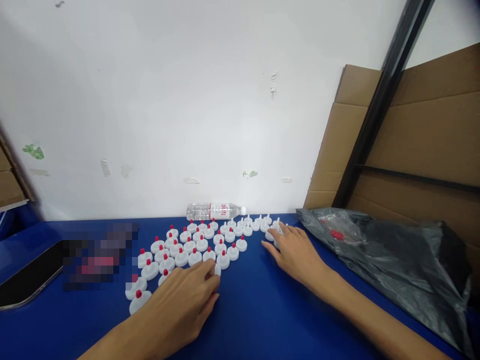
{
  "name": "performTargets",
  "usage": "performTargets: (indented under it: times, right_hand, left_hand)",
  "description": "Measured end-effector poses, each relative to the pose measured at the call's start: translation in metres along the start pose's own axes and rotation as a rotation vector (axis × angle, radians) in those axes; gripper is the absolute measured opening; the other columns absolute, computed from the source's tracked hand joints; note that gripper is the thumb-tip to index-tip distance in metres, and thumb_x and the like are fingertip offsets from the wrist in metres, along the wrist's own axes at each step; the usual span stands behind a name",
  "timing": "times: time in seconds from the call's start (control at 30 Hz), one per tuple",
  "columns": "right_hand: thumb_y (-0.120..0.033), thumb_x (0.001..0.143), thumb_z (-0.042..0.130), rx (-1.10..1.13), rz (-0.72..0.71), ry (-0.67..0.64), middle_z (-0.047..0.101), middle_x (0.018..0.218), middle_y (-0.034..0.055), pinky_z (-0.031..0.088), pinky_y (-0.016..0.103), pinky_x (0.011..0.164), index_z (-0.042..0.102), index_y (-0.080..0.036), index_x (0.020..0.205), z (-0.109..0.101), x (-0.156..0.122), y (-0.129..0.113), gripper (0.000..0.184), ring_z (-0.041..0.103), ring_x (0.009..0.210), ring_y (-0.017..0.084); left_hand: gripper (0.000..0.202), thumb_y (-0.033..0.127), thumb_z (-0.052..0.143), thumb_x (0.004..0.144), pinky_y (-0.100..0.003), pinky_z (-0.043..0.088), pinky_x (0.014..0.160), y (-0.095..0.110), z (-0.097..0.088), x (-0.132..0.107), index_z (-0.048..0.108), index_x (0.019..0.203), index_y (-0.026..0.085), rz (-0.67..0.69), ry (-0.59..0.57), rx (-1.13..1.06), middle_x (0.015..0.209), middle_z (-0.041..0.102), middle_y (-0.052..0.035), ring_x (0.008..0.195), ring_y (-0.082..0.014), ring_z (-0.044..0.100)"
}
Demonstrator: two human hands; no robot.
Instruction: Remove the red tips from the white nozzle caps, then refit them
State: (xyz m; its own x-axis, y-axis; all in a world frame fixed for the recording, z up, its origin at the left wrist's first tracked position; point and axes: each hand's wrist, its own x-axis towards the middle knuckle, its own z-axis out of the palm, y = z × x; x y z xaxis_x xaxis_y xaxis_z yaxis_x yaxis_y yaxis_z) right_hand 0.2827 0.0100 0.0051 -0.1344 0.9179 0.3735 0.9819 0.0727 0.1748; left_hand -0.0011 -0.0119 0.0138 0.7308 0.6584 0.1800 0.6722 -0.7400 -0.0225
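Observation:
Many white round nozzle caps with red tips (201, 244) stand upright in rough rows on the blue table. My left hand (189, 295) is closed at their near side, fingertips bent down on a white nozzle cap (217, 270); the hand hides most of that cap and parts of its neighbours. Farther right, my right hand (294, 250) reaches over a group of white nozzle caps without red tips (247, 230). Its thumb and fingers are apart, and it covers some of these caps, so any contact is partly hidden.
A clear plastic bottle (202, 211) lies on its side against the white wall. On the right, a grey plastic bag (397, 270) carries a clear bag with small red pieces (336, 234). A dark phone (30, 275) lies at left beside a blurred patch. Cardboard (431, 130) stands at right.

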Motion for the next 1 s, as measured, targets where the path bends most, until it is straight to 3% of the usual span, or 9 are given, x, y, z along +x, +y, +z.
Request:
performTargets:
  times: [0.07,0.13,0.27,0.43,0.67,0.9,1.0]
  right_hand:
    - [-0.04,0.102,0.051,0.014,-0.015,-0.021,0.072,0.116,0.02,0.047,0.053,0.099,0.068,-0.014,0.123,0.002,-0.001,0.0,0.037,0.07,0.104,0.034]
    - [-0.039,0.102,0.05,0.026,-0.035,-0.031,0.075,0.108,0.0158,0.045,0.052,0.102,0.069,-0.016,0.121,0.002,-0.002,-0.003,0.036,0.071,0.102,0.032]
    - [-0.038,0.104,0.046,0.034,-0.057,-0.035,0.075,0.11,0.0151,0.039,0.053,0.107,0.07,-0.016,0.119,-0.001,-0.003,-0.009,0.036,0.066,0.113,0.034]
    - [-0.035,0.103,0.048,0.033,-0.044,-0.044,0.074,0.109,0.0146,0.041,0.05,0.102,0.07,-0.018,0.119,-0.005,-0.002,-0.007,0.032,0.067,0.108,0.033]
    - [-0.021,0.093,0.062,0.035,0.01,-0.053,0.076,0.086,0.0146,0.041,0.049,0.094,0.073,-0.016,0.114,-0.016,0.002,0.002,0.024,0.069,0.094,0.034]
    - [-0.023,0.092,0.068,0.183,-0.112,-0.112,0.077,0.098,0.0064,0.045,0.036,0.091,0.072,-0.025,0.117,-0.024,0.0,-0.01,0.026,0.07,0.1,0.027]
    - [-0.028,0.09,0.072,0.201,-0.096,-0.114,0.077,0.099,0.0115,0.047,0.041,0.09,0.07,-0.02,0.124,-0.024,-0.002,-0.014,0.035,0.07,0.099,0.031]
  left_hand:
    - [0.018,0.015,0.044,0.098,-0.031,0.035,0.057,0.0,-0.001,0.0,0.059,0.09,0.022,0.012,-0.003,-0.003,0.099,0.062,-0.005,0.072,-0.0205,0.062]
    - [0.017,0.017,0.044,0.101,-0.031,0.035,0.058,0.001,-0.002,0.0,0.059,0.094,0.022,0.023,0.012,-0.004,0.1,0.063,-0.0044,0.073,-0.0204,0.063]
    - [0.015,0.021,0.043,0.103,-0.031,0.035,0.056,0.001,-0.003,0.0,0.058,0.099,0.024,0.037,0.082,-0.008,0.094,0.067,-0.0013,0.068,-0.0205,0.065]
    - [0.019,0.026,0.041,0.106,-0.03,0.034,0.053,-0.003,0.001,0.001,0.057,0.097,0.023,0.09,0.226,-0.024,0.08,0.067,0.0024,0.059,-0.0177,0.064]
    - [0.021,0.026,0.036,0.109,-0.029,0.035,0.051,-0.005,0.003,0.001,0.053,0.121,0.026,0.167,0.43,-0.01,0.1,0.069,-0.0002,0.067,-0.0168,0.068]
    - [0.019,0.026,0.037,0.108,-0.028,0.035,0.048,-0.006,0.001,0.001,0.055,0.111,0.026,0.174,0.4,-0.013,0.09,0.066,0.0009,0.061,-0.0168,0.065]
    - [0.021,0.024,0.034,0.108,-0.028,0.035,0.048,-0.007,0.002,0.0,0.055,0.113,0.026,0.156,0.374,-0.031,0.094,0.066,0.0003,0.064,-0.0175,0.067]
